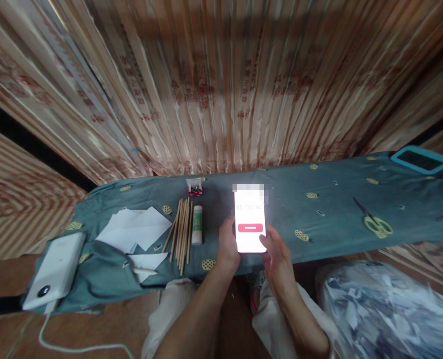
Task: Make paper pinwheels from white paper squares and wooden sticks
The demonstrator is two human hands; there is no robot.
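Currently, through the head view, I have the phone (250,217) grasped between both hands over the green cloth (341,234): left hand (228,244) along one edge, right hand (276,249) along the other, its thumb (263,240) over the lit screen. Just left of the grip lie a glue stick (197,225) and wooden sticks (183,234), white papers (131,227) farther out; scissors (370,217) lie well to its right.

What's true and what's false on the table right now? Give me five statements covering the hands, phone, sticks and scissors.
1. The left hand and right hand are both on the phone. True.
2. The phone's screen is dark. False: it is brightly lit.
3. The wooden sticks lie right of the white paper. True.
4. The scissors lie right of the phone. True.
5. The scissors rest on the paper. False: they lie on the cloth.
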